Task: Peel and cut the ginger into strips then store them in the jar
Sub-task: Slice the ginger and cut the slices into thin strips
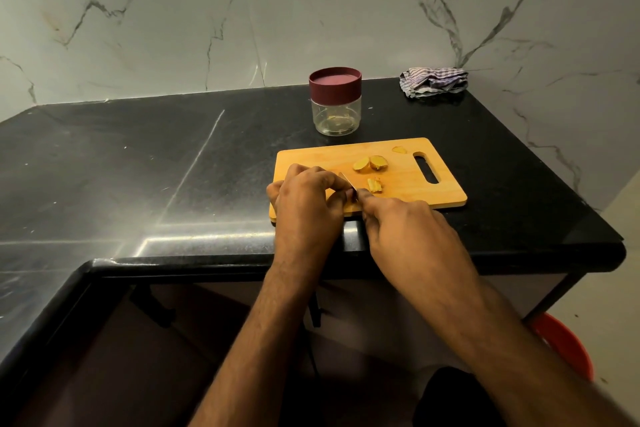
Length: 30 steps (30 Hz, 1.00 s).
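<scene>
Left hand (304, 199) curls over a hidden piece; right hand (401, 222) grips the knife (347, 181). Beyond the right hand: pale-yellow ginger strips (374, 185), then two peeled ginger halves (370, 163).

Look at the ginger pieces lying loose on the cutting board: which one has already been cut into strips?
The small ginger piece nearest the knife blade shows slits along it. The two rounded halves farther back are whole, and the scrap near the handle slot is just a sliver.

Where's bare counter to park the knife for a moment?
Bare black counter runs left of the cutting board, and between the jar and the cloth. The board's near half is crowded: both hands, knife, ginger strips.
</scene>
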Available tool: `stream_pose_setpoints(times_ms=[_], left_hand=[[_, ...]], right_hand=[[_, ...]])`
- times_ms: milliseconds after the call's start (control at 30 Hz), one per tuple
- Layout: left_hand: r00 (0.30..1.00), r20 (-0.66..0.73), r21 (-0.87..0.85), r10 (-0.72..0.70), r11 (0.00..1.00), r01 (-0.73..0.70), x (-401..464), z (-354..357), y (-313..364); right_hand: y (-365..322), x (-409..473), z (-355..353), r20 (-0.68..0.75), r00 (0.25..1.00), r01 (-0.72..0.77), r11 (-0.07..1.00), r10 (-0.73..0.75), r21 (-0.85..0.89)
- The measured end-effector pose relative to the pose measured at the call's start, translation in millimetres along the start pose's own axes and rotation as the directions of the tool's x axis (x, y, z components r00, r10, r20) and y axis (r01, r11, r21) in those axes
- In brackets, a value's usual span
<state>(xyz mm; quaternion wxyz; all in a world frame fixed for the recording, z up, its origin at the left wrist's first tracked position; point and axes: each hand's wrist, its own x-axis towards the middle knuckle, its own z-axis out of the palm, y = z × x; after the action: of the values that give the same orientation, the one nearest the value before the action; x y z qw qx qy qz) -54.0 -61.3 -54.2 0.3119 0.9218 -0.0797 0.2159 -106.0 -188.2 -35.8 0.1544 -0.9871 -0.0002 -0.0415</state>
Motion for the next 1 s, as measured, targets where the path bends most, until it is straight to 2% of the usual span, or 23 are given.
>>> stream_pose_setpoints(times_ms=[133,267,433,700,1000], left_hand=[[0.999,0.004,0.003,-0.044,0.999,0.044,0,-1,1],[0.998,0.030,0.001,-0.051,0.999,0.051,-1,-1,4],[0.997,0.056,-0.047,-0.057,0.997,0.060,0,-3,4],[0.972,0.227,0.125,0.066,0.988,-0.096,1,-4,9],[0.968,0.237,0.153,0.084,0.981,-0.122,3,-3,6]], right_hand=[[6,-5,-3,0.003,1.000,0.018,1.000,-0.018,-0.010],[20,-32,-9,-0.112,0.993,0.041,0.999,-0.039,0.018],[27,-28,-10,-0.153,0.988,-0.003,1.000,0.002,-0.011],[25,-20,-15,-0.030,0.999,-0.014,1.000,0.013,-0.012],[24,-9,-13,-0.059,0.998,0.001,0.999,0.001,0.035]])
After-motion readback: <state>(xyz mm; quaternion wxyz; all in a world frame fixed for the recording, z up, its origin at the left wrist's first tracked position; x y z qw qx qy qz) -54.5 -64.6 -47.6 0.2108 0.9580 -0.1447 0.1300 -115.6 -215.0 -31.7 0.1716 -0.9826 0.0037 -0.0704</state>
